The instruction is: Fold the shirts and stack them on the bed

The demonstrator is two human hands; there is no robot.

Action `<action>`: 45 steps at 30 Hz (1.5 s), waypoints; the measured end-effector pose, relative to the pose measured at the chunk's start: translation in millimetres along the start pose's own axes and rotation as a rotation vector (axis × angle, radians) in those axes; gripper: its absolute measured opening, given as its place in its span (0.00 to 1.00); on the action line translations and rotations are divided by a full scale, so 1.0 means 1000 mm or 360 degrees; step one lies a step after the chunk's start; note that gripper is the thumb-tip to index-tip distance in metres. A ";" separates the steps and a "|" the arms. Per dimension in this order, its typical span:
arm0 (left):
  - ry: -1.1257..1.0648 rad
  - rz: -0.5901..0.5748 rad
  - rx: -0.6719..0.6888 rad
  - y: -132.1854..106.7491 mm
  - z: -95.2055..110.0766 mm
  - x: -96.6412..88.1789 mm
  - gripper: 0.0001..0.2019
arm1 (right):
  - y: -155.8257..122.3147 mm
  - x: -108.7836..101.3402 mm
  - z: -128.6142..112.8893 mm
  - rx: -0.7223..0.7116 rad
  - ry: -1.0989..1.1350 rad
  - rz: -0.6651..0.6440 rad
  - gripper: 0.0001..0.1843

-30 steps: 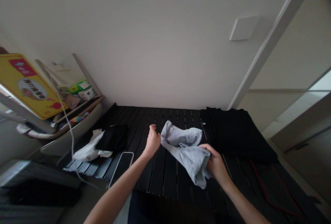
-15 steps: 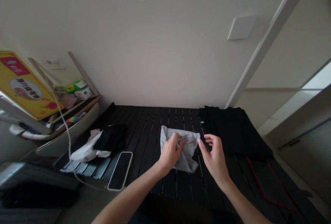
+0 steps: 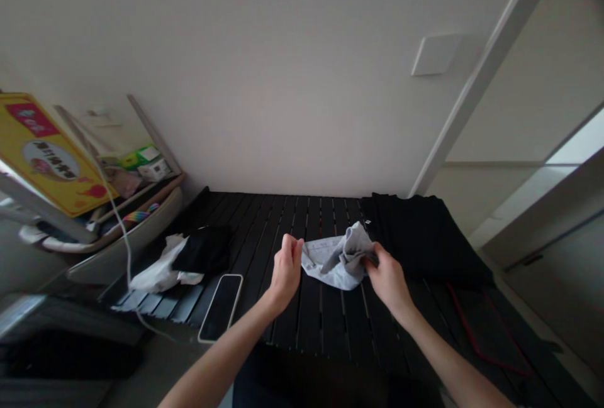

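A small light grey cloth (image 3: 336, 264) is stretched between my hands above the black slatted table (image 3: 264, 232). Its left corner is pinched in my left hand (image 3: 285, 271), fingers curled into a fist. Bunched folds at the cloth's right end are gripped by my right hand (image 3: 387, 275), thumb and fingers closed on them. The folds hide the exact shape of the cloth, so I cannot tell what kind of garment it is, if any.
Left of my hands lie a phone (image 3: 221, 307), a black cloth (image 3: 202, 252) and a white plastic bag (image 3: 160, 270). Folded black fabric (image 3: 419, 238) lies at the right, near a red-edged dark flat item (image 3: 491, 332). A cart with a yellow box (image 3: 56, 156) stands far left.
My left hand has moved left and now pulls at the cloth's left corner. My right hand has closed on the right end, where the cloth is bunched and lifted.
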State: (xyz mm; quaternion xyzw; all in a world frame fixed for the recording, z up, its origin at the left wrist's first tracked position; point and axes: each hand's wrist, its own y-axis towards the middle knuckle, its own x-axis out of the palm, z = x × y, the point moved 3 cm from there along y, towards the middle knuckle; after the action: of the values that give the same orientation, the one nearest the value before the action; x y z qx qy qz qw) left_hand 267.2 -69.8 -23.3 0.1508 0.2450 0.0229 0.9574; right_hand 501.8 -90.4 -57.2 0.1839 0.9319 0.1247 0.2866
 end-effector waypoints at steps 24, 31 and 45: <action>-0.0132 -0.0414 -0.0129 -0.043 0.010 0.013 0.17 | -0.018 0.013 -0.038 0.0181 0.0588 -0.0673 0.18; -0.0450 -0.0513 -0.0220 -0.057 0.001 0.022 0.25 | -0.040 0.034 -0.040 0.0098 0.0630 -0.0574 0.17; -0.0289 0.0523 -0.0340 -0.033 -0.054 -0.059 0.21 | -0.018 -0.018 -0.016 -0.0118 0.0384 -0.0037 0.16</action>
State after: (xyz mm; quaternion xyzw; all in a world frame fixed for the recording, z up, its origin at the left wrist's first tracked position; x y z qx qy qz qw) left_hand 188.8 -93.6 -51.0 0.0879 0.1262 0.1910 0.9695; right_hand 501.1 -116.5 -41.5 0.1461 0.9564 0.1771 0.1805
